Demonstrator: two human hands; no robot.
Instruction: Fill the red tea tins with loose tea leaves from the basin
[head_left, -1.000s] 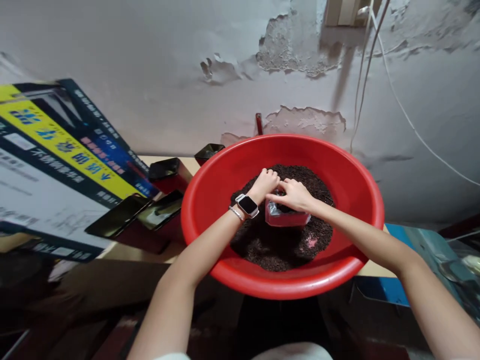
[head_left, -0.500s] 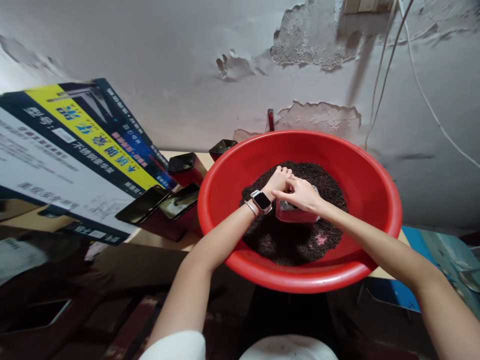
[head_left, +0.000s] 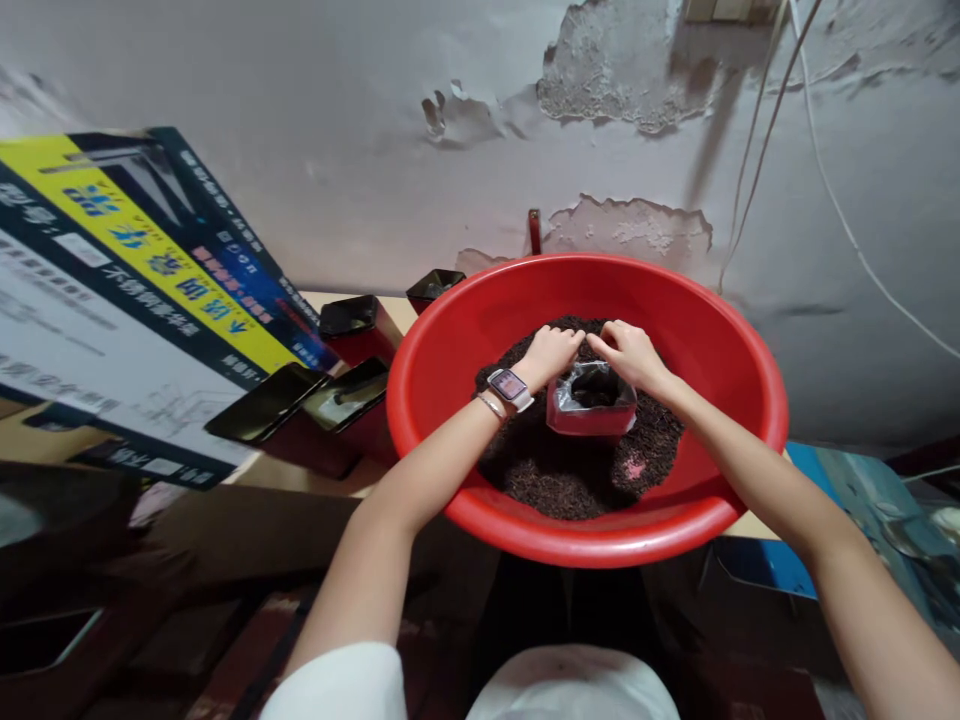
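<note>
Two forearms reach over the rim of a red basin (head_left: pixel 772 420), from 7 and 4 o'clock. The left hand (head_left: pixel 553 355), watch (head_left: pixel 508 384) at its wrist, lies at 11 o'clock of a pink, silver-lined container (head_left: pixel 589 420); the right hand (head_left: pixel 630 355) is at 1 o'clock. Fingers bend inward, tips close together, hiding the container's far edge; whether they grip it cannot be told. The container sits mid-basin on dark granules (head_left: pixel 555 490). Open red tins (head_left: pixel 360 330) stand outside the basin at 9 to 10 o'clock, before a printed carton (head_left: pixel 127 270).

Head cam, pretty near, looks fwd & down from 6 o'clock at the tub (head_left: pixel 585 548); wall (head_left: pixel 337 170) at 12.
</note>
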